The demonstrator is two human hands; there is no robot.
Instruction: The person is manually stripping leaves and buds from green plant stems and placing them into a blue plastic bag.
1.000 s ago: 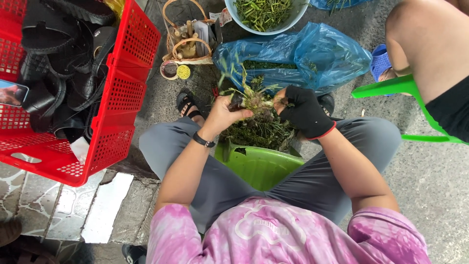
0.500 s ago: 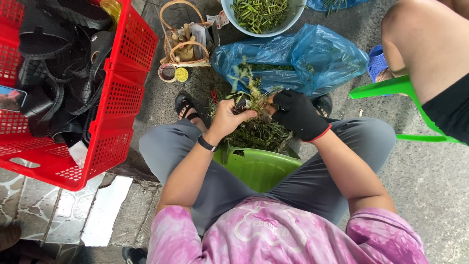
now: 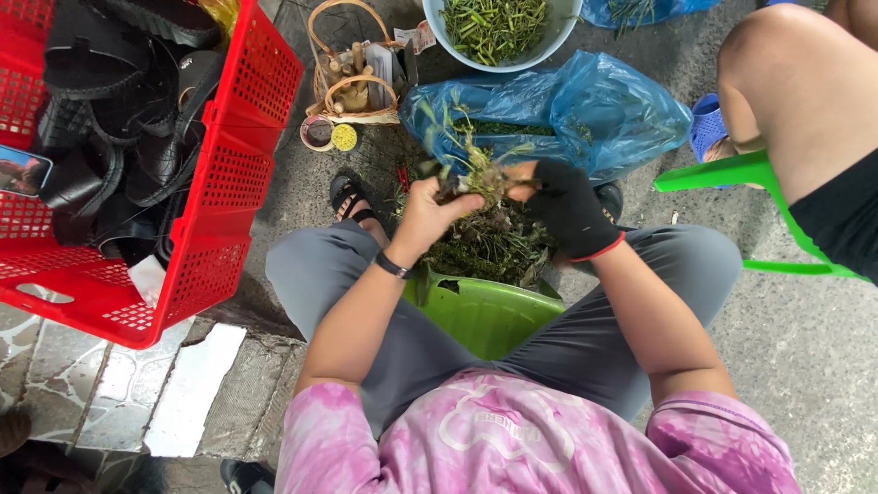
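- A leafy herb bunch (image 3: 476,169) is held up between both hands, above the green basin (image 3: 485,316) wedged between the knees
- The bare left hand (image 3: 428,212) is closed around its roots; the black-gloved right hand (image 3: 569,209) pinches the other side
- Blue bag (image 3: 585,110) lies just beyond; red crate (image 3: 229,183) crowds the left; bare pavement (image 3: 805,357) opens to the right

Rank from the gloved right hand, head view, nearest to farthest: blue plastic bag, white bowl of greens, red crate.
From the right hand:
1. Blue plastic bag: just beyond the glove, about touching in this view.
2. White bowl of greens: farther up, at the top edge past the bag.
3. Red crate: far across on the person's left side, holding black sandals.
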